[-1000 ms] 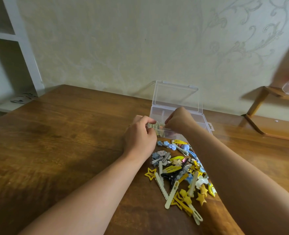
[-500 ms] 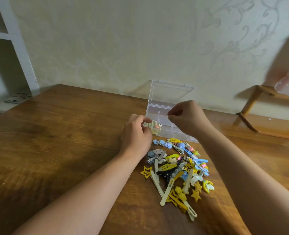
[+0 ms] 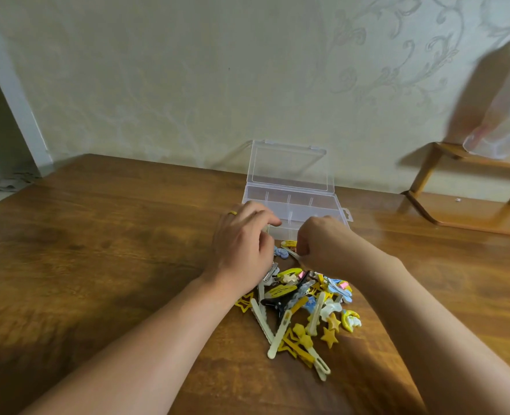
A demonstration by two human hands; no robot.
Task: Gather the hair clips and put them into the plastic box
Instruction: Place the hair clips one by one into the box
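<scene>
head view: right hand (image 3: 322,247) fingers pinching a pale clip (image 3: 292,253) just before the plastic box (image 3: 292,202); left hand (image 3: 241,250) fingers loosely curled, holding nothing.

Yellow, blue, black hair clips (image 3: 303,307) — clear plastic box (image 3: 289,187).

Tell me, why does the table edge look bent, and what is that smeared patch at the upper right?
Head view: the wide-angle lens bows the table and its far edge. The upper-right smear is something blurred, too soft to identify, with a dark shadow on the wall beside it. Light is soft; a sheen shows on the wood. The plastic box and hair clips stay fairly sharp.
</scene>
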